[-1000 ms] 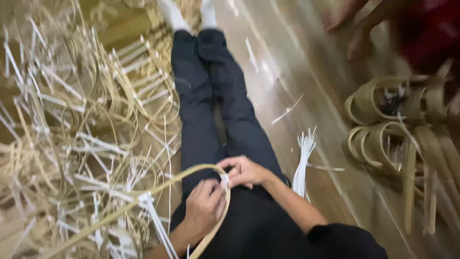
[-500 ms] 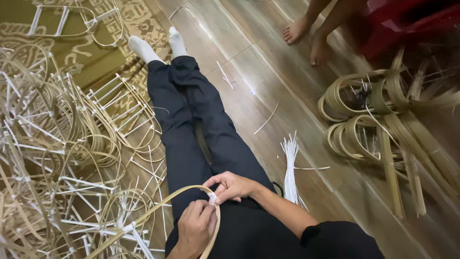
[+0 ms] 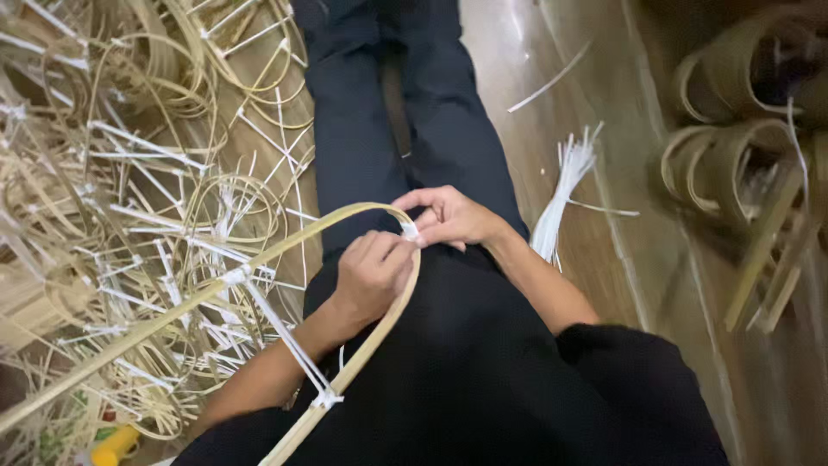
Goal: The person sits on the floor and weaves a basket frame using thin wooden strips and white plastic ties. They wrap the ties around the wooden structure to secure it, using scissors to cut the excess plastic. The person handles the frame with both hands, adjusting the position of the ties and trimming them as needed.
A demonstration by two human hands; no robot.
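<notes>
Still pinching a small white tie (image 3: 409,230) with both hands (image 3: 373,274), right hand (image 3: 453,216) closed on it as before, left hand gripping the bent bamboo strip (image 3: 259,255) over the lap, view now closer.

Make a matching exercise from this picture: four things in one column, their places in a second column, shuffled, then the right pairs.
Things:
1. bent cane strip
2. bundle of white ties
3. yellow tool
4. coiled cane rolls

Places:
A. bottom left corner
B. far right on the floor
C. between left hand and right hand
D. on the floor beside the right leg

Pairs: 1-C, 2-D, 3-A, 4-B
</notes>
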